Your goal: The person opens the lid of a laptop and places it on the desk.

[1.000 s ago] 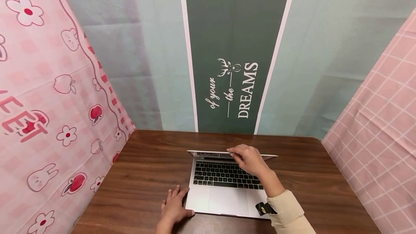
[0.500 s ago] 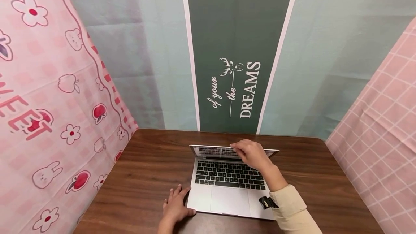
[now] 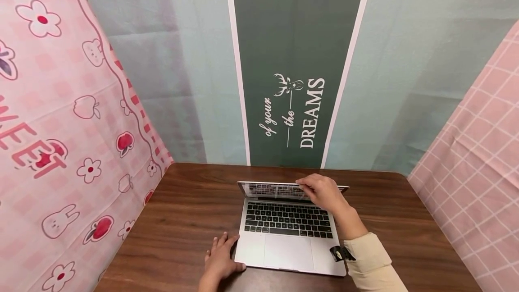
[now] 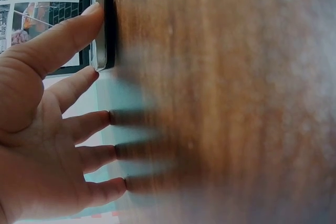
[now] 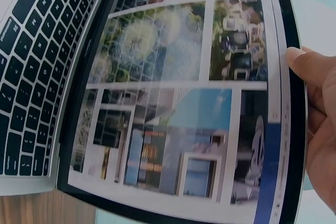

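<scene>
A silver laptop (image 3: 250, 249) with black keys lies on the wooden table, its screen (image 3: 267, 189) raised and lit. My right hand (image 3: 324, 193) pinches the screen's top edge right of its middle. In the right wrist view the thumb (image 5: 298, 59) presses the front bezel while the other fingers go behind the lid. Photo tiles fill the display (image 5: 163, 114), with keyboard reflections over them. My left hand (image 3: 220, 258) rests with fingers spread beside the laptop's front left corner. Its thumb (image 4: 79, 30) touches that corner in the left wrist view; the other fingertips meet the table.
Brown table (image 3: 182, 202) surface surrounds the laptop on both sides. A grey-green curtain (image 3: 194, 80) with printed lettering hangs behind it, and pink cloths (image 3: 61, 139) hang at left and right. A black strap (image 3: 342, 253) circles the right wrist above the palm rest.
The screen has tilted further back, so more of it shows. My right hand has moved with it and slid a little right along the edge. The left hand stays in place.
</scene>
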`<state>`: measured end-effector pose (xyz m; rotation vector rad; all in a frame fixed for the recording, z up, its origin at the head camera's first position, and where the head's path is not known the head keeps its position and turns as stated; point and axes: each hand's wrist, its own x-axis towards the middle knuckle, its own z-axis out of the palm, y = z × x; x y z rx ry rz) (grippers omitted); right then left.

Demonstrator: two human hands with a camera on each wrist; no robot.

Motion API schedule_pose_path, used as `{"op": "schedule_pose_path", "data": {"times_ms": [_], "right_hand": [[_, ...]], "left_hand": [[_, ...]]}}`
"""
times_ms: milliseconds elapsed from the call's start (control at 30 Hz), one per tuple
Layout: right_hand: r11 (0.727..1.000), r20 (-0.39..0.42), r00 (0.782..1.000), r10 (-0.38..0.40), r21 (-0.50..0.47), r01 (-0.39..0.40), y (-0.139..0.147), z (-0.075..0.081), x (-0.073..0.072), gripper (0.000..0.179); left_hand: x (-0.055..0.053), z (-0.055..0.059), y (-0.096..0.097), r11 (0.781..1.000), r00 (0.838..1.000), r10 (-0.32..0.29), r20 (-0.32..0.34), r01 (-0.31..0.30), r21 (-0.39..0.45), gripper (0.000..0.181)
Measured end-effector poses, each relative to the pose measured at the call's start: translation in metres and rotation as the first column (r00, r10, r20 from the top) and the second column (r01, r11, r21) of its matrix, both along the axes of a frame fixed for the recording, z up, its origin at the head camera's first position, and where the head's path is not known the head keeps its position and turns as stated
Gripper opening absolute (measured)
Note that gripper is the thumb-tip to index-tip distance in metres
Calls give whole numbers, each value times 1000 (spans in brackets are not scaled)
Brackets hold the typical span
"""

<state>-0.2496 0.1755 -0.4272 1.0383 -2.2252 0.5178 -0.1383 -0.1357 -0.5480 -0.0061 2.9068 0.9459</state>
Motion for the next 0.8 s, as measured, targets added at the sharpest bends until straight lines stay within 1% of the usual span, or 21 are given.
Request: {"op": "schedule_pose_path", "data": {"times_ms": [167,367,600,700,800], "right_hand": [[998,54,997,-51,-18,52,12,3,2,22],[991,66,992,-112,-65,116,29,4,2,22],[987,83,989,-124,-89,131,46,3,-1,18],[984,113,984,-140,-94,151,53,4,-3,17],[976,163,973,-165,-117,185,60,3,-3,15]], "left_hand": [[0,0,0,1000,1000,6,8,-6,2,80],[0,1,0,1000,1000,5,3,-5,12,80],[1,3,-1,1000,1000,-1,-10,1,17,80],[1,3,-1,1000,1000,1,-7,-1,23,80],[1,1,-1,1000,1000,0,-5,0,21,80]]}}
